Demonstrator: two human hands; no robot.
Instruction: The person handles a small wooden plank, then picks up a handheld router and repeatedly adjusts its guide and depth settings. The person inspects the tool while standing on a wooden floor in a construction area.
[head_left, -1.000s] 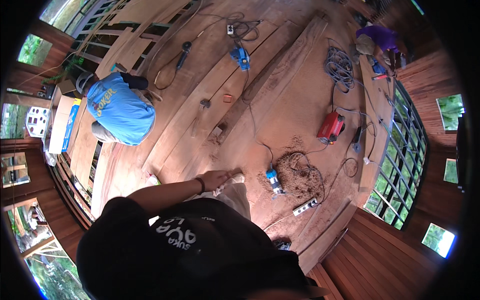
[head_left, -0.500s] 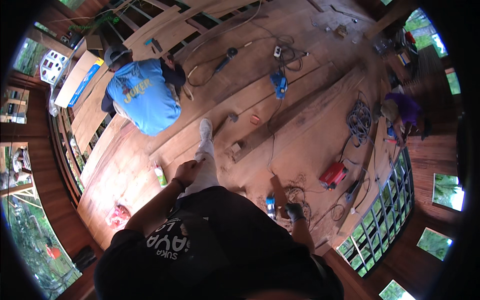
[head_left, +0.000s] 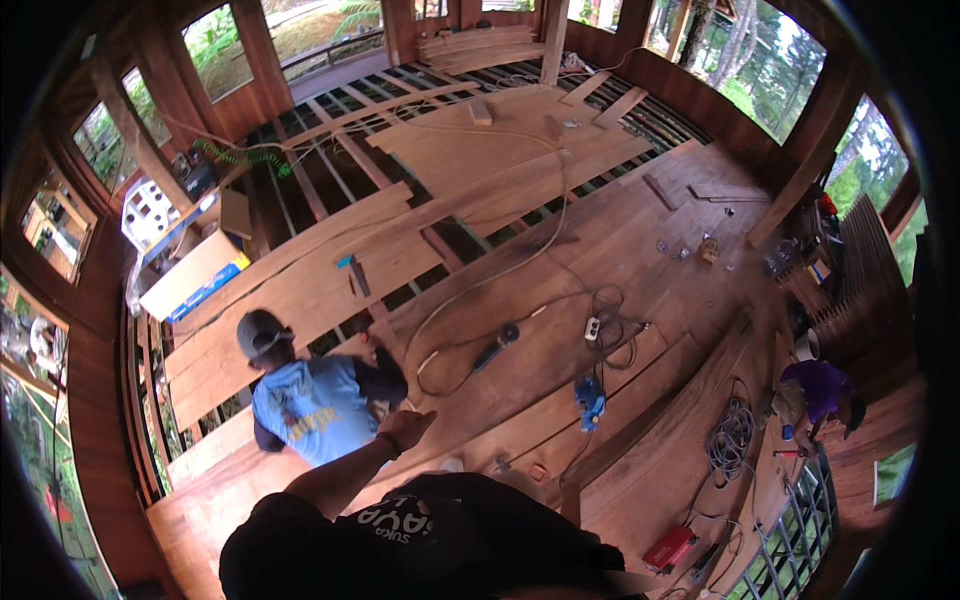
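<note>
On my screen the left hand [head_left: 408, 430] is near the blue-shirted worker [head_left: 318, 408]; I cannot tell if its fingers are closed. A narrow board [head_left: 571, 504] shows to its right, near end hidden behind the black shirt [head_left: 450, 545], my right hand unseen.

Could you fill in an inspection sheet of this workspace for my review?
Surface: wooden floor, partly boarded; bare joists with gaps toward the far left.
Work things: blue power tool, dark long-bodied tool and red machine lie on the floor.
Clutter: small orange item on the boards; blue-and-yellow package at left.
Hands: left hand reaches out ahead of the body, nothing seen in it; right hand not in view.
Cables: grey coil at right; dark cable looped beside a white socket block.
Surroundings: co-worker in blue nearby, another in purple at right; window openings show greenery.
</note>
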